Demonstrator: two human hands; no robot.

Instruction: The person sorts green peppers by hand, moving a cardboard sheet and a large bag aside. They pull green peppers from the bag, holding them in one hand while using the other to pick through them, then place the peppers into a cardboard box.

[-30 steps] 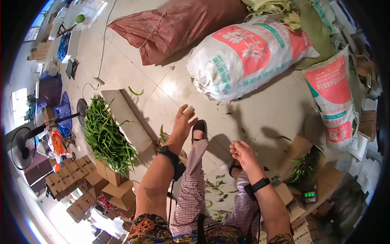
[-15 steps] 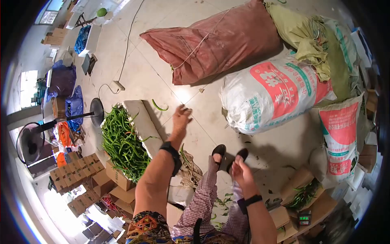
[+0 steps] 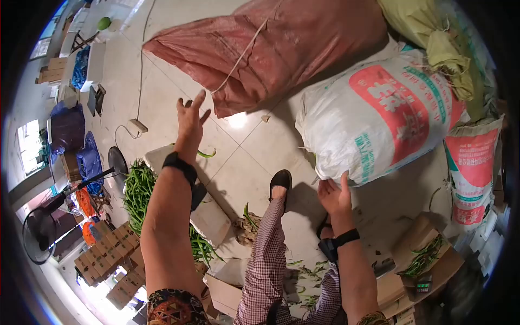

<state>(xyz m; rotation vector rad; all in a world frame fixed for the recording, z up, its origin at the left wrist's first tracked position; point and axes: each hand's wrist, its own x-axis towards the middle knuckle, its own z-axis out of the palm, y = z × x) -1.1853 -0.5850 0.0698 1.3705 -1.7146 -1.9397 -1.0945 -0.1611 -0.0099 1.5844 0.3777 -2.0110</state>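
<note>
The left hand point(image 3: 190, 120), spread and empty, has reached forward since the earlier frame and is now just beside the red sack point(image 3: 303, 46), which lies to its right on the floor point(image 3: 244, 162). Farther right, the right hand point(image 3: 337, 200), also uncurled, has come up to the white sack point(image 3: 374, 122), lying just ahead; contact is unclear.

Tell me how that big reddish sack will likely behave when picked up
The reddish sack is probably heavy, being big and bulging. Its creased end seems floppy, so it may bunch when gripped. Lying down, it likely won't tip.
</note>
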